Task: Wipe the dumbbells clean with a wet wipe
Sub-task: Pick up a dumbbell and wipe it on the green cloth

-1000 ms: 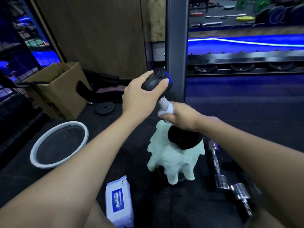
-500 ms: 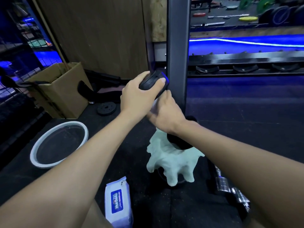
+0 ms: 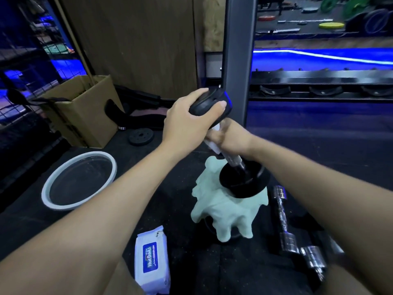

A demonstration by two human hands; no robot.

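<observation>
A black dumbbell [image 3: 223,143] stands on end, tilted, in the middle of the view. The left hand [image 3: 187,122] is wrapped over its top end, fingers and thumb curled tight around the round black weight. The right hand [image 3: 228,138] is closed around the bar just under that, with a white wipe [image 3: 212,145] squeezed between the hand and the bar. A bit of the wipe sticks out at 8 o'clock from the hand. Below the right hand the shiny bar is bare down to the bottom weight.

The bottom weight sits on a pale green cloth [image 3: 225,211], which lies bunched up on the dark floor [image 3: 106,211].

At 6 o'clock from the cloth, a little to the left, lies a pack of wipes [image 3: 152,260], white with a blue label. At 9 o'clock from the cloth sits a round basin [image 3: 47,188] with a white rim. A brown box [image 3: 85,116] stands at 12 o'clock from the basin, and a small black plate [image 3: 140,136] lies flat on the floor between the box and the left hand.

At 3 o'clock from the cloth, shiny silver dumbbells [image 3: 285,222] lie on the floor, partly hidden by the right arm. A tall grey post [image 3: 238,50] stands right behind the hands.
</observation>
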